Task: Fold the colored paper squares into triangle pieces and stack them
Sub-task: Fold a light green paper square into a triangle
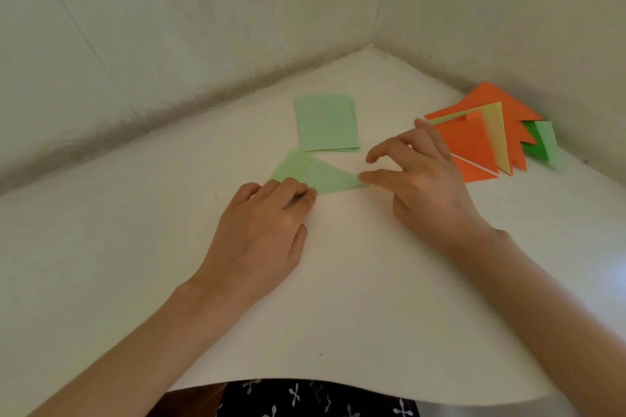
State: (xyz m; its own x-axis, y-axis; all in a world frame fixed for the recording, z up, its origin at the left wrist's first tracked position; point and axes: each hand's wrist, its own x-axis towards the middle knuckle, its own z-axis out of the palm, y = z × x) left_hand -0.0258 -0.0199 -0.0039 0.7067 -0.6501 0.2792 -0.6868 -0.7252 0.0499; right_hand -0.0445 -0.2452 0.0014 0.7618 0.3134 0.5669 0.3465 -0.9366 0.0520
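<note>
Item: light green paper [325, 178], one sheet, partly folded, lying flat on the bench [338, 298] between the two hands, nearer than the other paper.

Hands: apart. Left hand [267, 230] has bent fingers down on the sheet's near left corner; pressing or pinching cannot be told. Right hand [423, 179] is spread loose, forefinger tip touching the sheet's right point.

Step in hand, as judged: setting a fold. Do it well by matching the edges first, pinning one corner, then running a fingertip along the crease outward.

Stack of squares [327, 122]: one, light green, just behind the sheet; lower edges show more than one leaf, number unclear.

Pile of triangles [474, 145]: one, at the right against the wall [169, 27]. Orange, several; pale yellow, one; dark green, one; light green, one.
</note>
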